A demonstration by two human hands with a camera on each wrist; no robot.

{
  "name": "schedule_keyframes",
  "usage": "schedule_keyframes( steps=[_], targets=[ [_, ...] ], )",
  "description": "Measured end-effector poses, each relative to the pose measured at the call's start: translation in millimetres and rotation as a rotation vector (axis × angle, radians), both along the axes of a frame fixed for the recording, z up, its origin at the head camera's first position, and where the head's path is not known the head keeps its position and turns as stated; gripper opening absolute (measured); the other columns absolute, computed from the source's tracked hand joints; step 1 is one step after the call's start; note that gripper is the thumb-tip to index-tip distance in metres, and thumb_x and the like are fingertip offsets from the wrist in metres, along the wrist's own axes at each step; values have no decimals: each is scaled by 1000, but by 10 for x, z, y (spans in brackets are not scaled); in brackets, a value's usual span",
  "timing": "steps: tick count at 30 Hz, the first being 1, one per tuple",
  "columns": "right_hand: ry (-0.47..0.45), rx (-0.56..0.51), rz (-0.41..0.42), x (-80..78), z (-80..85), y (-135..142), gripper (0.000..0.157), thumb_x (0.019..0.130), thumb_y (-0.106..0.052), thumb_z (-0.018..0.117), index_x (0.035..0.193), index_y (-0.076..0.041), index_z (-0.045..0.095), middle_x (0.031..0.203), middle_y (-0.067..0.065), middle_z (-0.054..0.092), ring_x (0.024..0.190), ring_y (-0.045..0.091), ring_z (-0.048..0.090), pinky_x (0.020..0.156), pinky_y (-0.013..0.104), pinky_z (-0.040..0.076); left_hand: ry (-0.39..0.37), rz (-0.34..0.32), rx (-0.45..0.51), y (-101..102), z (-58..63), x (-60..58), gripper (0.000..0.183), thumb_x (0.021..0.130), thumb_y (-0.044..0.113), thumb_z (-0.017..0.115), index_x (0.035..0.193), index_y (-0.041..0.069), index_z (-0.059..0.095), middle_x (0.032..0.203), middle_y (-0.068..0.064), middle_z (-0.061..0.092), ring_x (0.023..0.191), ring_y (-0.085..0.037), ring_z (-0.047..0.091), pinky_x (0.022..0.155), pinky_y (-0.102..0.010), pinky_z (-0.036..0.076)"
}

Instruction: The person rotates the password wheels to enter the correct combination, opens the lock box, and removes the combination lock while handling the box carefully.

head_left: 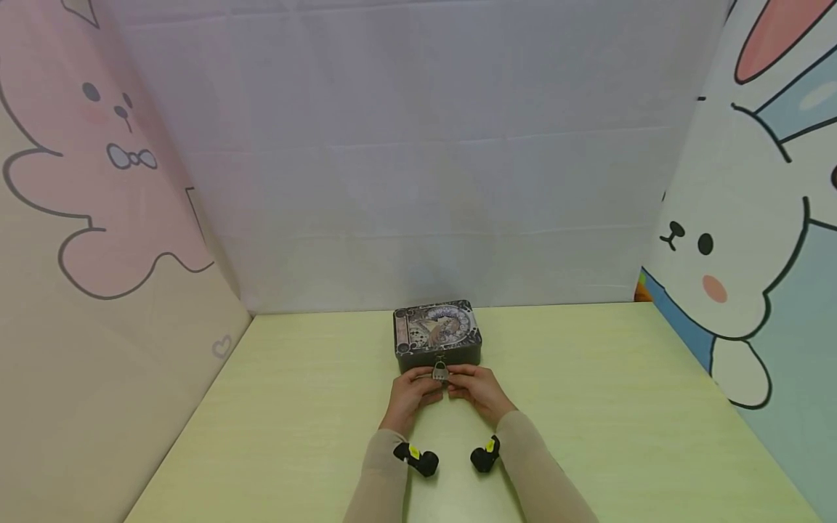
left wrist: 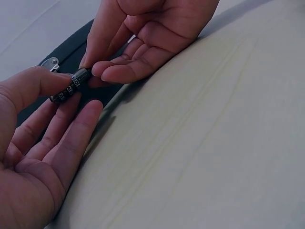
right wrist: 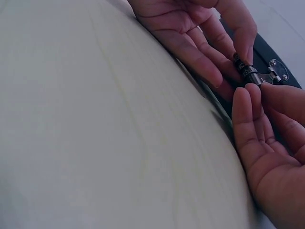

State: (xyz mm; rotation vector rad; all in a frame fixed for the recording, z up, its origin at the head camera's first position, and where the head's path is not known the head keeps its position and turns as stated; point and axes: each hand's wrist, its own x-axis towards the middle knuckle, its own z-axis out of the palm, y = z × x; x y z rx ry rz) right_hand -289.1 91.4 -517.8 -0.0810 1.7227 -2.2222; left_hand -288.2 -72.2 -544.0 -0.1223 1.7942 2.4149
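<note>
A dark box [head_left: 437, 328] with an ornate picture on its lid sits near the back of the table. From the metal hasp [right wrist: 275, 71] on its front hangs a small combination padlock [head_left: 440, 372], its number dials showing in both wrist views. My left hand [head_left: 408, 396] pinches one end of the padlock [left wrist: 71, 86] between thumb and fingers. At the other end, my right hand [head_left: 480, 391] grips it with thumb and fingertips. The box's lid is down. Fingers partly cover the padlock's dials.
The pale yellow-green table [head_left: 301, 407] spreads to both sides of the box. A white cloth wall [head_left: 425, 160] stands close behind it. Cartoon-printed panels [head_left: 739, 240] flank the table. Black wrist devices [head_left: 418, 460] are worn at both cuffs.
</note>
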Motion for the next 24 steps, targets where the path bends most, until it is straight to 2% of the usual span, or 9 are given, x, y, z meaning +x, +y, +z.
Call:
schedule_keyframes(
  steps=[2,9,16,24],
  targets=[
    [-2,0,-2,9,17,-1,36,89,5,52,121,19,45,89,8,63,75,16,61,74,32,55,2,-5,-8,1,54,26,33,81,-5,63,111,-14,55,93,-13,66,80,-25,66,76,-42,55],
    [-16,-13,-16,-115,-186,-5,36,89,2,54,122,16,47,89,6,64,74,15,61,71,30,56,-9,-7,-27,9,205,112,33,82,-5,62,112,-14,54,95,-15,66,84,-28,65,79,-43,54],
    [-7,-11,-30,-123,-219,-20,38,89,1,55,123,16,46,90,6,63,73,14,61,69,28,56,-19,14,-31,21,205,103,31,82,-4,63,111,-14,55,94,-14,66,85,-30,65,76,-43,54],
    [-6,-12,-38,-126,-217,-22,37,88,2,55,122,16,47,88,7,63,72,14,61,67,26,55,-12,29,-4,29,189,91,30,81,-5,64,108,-13,56,91,-11,66,79,-24,66,73,-41,56]
  ],
)
